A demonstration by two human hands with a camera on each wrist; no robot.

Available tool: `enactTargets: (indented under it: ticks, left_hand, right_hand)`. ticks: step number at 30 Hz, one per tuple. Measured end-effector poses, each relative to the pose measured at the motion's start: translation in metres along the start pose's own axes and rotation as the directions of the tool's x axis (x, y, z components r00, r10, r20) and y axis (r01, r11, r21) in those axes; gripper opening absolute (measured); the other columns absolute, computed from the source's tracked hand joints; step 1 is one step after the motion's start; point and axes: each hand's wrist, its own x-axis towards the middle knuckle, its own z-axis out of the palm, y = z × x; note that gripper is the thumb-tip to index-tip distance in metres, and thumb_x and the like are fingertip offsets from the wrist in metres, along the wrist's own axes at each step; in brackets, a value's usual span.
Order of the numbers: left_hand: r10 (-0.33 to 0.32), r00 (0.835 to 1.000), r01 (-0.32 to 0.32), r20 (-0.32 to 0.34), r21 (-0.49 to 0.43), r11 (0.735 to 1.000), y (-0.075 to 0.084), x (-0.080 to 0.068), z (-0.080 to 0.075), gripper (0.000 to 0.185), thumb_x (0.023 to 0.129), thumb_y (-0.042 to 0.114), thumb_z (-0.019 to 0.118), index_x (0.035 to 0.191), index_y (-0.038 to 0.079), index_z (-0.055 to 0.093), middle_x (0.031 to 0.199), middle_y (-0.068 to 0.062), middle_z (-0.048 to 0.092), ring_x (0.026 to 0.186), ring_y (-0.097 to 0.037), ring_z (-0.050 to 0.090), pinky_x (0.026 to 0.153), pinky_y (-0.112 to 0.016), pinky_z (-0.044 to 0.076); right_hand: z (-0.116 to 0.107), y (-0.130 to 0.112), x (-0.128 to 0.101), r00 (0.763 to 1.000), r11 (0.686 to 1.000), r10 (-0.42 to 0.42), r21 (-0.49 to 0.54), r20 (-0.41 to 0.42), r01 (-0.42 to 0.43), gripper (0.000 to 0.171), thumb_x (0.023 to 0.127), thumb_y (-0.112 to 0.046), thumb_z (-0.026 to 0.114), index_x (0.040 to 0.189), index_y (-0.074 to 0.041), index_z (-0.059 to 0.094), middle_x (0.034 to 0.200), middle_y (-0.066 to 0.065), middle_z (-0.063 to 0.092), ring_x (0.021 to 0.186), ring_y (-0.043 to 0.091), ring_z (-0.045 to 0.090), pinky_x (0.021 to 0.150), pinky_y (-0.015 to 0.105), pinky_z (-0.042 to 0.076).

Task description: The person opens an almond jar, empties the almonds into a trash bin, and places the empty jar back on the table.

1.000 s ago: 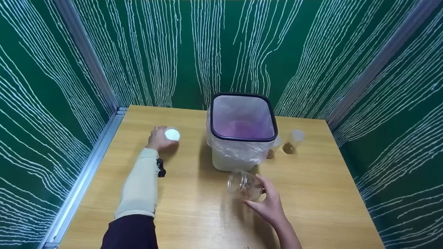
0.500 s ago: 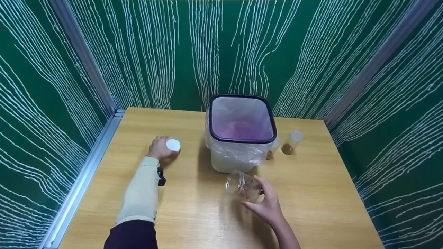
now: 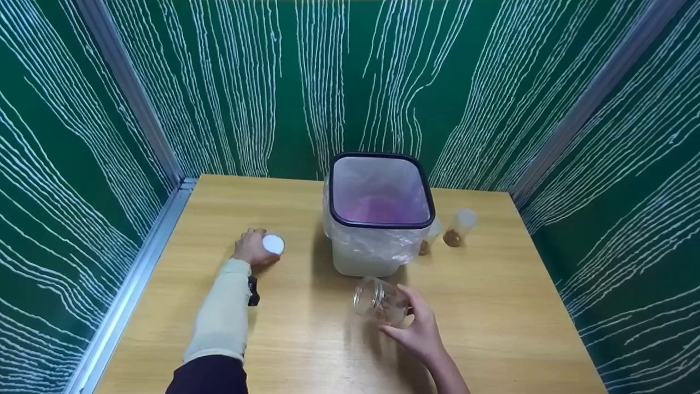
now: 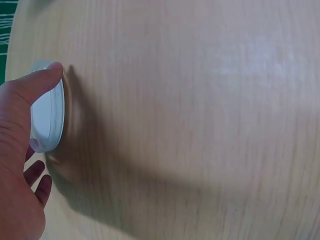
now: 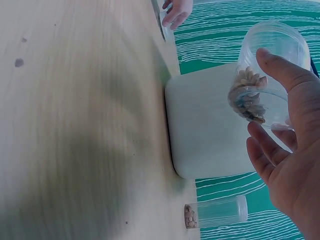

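In the head view, my left hand (image 3: pixel 251 246) pinches a round white lid (image 3: pixel 274 244) at the left of the table. The left wrist view shows the thumb on the near face of this lid (image 4: pixel 47 112); most of the fingers are hidden behind it. My right hand (image 3: pixel 418 331) grips a clear, uncapped jar (image 3: pixel 380 302) in front of the bin, tilted on its side with its mouth to the left. Small beige-brown pieces (image 5: pixel 248 92) lie inside the jar in the right wrist view; their kind is unclear.
A white bin (image 3: pixel 363 262) with a black rim and plastic liner stands mid-table. To its right stands a clear container (image 3: pixel 459 227) with brown pieces at its bottom; a second container (image 3: pixel 428 239) is partly hidden by the bin. A green wall (image 3: pixel 317 87) encloses the table (image 3: pixel 295 339).
My left hand has drawn nearer to me with the lid. The right hand keeps its grip on the tilted jar, almost still. The whole head view has shifted slightly.
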Motion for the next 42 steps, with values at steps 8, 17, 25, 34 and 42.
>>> enactTargets:
  ticks: [8,17,25,34,42]
  left_hand:
    - [-0.029,1.0,0.029,-0.004,0.005,1.0,0.001,-0.011,0.004,0.09,0.065,0.043,0.085,0.134,-0.002,0.049,0.124,-0.023,0.051,0.115,-0.041,0.045,0.098,-0.057,0.035]
    - [-0.026,0.999,0.026,-0.037,-0.003,1.0,0.007,-0.011,0.009,0.103,0.067,0.052,0.081,0.143,-0.004,0.038,0.128,-0.028,0.046,0.12,-0.045,0.041,0.1,-0.058,0.032]
    - [-0.138,0.981,0.115,-0.134,-0.163,0.98,0.016,-0.024,0.014,0.073,0.086,0.044,0.068,0.143,0.006,0.043,0.137,-0.018,0.04,0.124,-0.038,0.037,0.101,-0.053,0.029]
    - [-0.136,0.956,0.052,-0.259,-0.305,0.951,0.042,-0.042,0.018,0.049,0.092,0.03,0.065,0.136,0.011,0.052,0.138,-0.011,0.044,0.127,-0.033,0.038,0.102,-0.051,0.027]
    - [-0.117,0.956,-0.049,-0.269,-0.538,0.841,0.052,-0.057,0.011,0.036,0.099,0.019,0.056,0.131,0.002,0.053,0.132,-0.014,0.048,0.124,-0.032,0.043,0.105,-0.045,0.032]
  right_hand:
    - [0.001,-0.002,-0.005,0.999,0.999,0.036,-0.01,0.01,-0.035,0.089,0.05,-0.011,0.096,0.128,0.001,0.054,0.107,0.007,0.063,0.082,0.018,0.059,0.066,0.03,0.052]
    - [-0.002,-0.001,-0.001,1.0,1.0,0.023,0.006,0.009,-0.023,0.089,0.052,-0.011,0.095,0.129,0.001,0.054,0.104,0.008,0.063,0.081,0.02,0.058,0.065,0.031,0.052]
    - [-0.004,-0.003,-0.001,0.999,0.999,0.042,-0.017,0.027,-0.042,0.091,0.052,-0.012,0.095,0.133,-0.004,0.052,0.115,0.01,0.061,0.085,0.019,0.058,0.067,0.028,0.051]
    - [-0.007,-0.002,0.001,1.0,1.0,0.023,-0.005,-0.002,-0.023,0.093,0.049,-0.009,0.096,0.13,0.002,0.053,0.108,0.009,0.062,0.083,0.019,0.058,0.067,0.029,0.051]
    - [-0.013,-0.006,0.006,1.0,1.0,0.014,-0.011,-0.008,-0.014,0.093,0.051,-0.011,0.096,0.132,0.003,0.052,0.108,0.007,0.061,0.085,0.019,0.058,0.069,0.032,0.052]
